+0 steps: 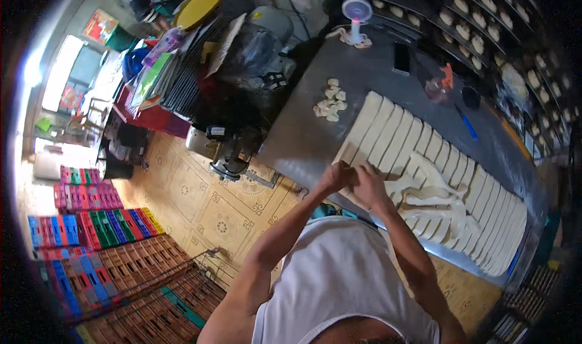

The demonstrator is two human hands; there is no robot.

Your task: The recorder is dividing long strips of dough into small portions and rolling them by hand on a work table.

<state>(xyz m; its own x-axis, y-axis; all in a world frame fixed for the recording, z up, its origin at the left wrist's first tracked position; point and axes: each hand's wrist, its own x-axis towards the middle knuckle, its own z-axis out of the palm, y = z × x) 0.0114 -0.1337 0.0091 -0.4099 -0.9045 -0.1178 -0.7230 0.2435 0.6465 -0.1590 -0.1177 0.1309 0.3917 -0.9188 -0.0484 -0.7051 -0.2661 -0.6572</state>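
Observation:
My left hand [334, 177] is closed at the left edge of a long dough slab cut into strips [391, 123]. My right hand [367, 186] is beside it, fingers bent and close together over the same edge. What their fingertips hold is hidden. Loose, folded dough pieces [424, 201] lie on the strips to the right of my hands. A pile of small dough chunks [330, 104] sits on the dark metal table [288, 144], beyond my hands.
A small fan [356, 10], phone [401, 58], orange-topped bottle [441, 83] and blue knife [465, 121] are on the table. Shelved racks with dough [479, 20] stand behind it. Stacked trays [176, 83], machinery [233, 153] and plastic crates [115, 229] are on the left.

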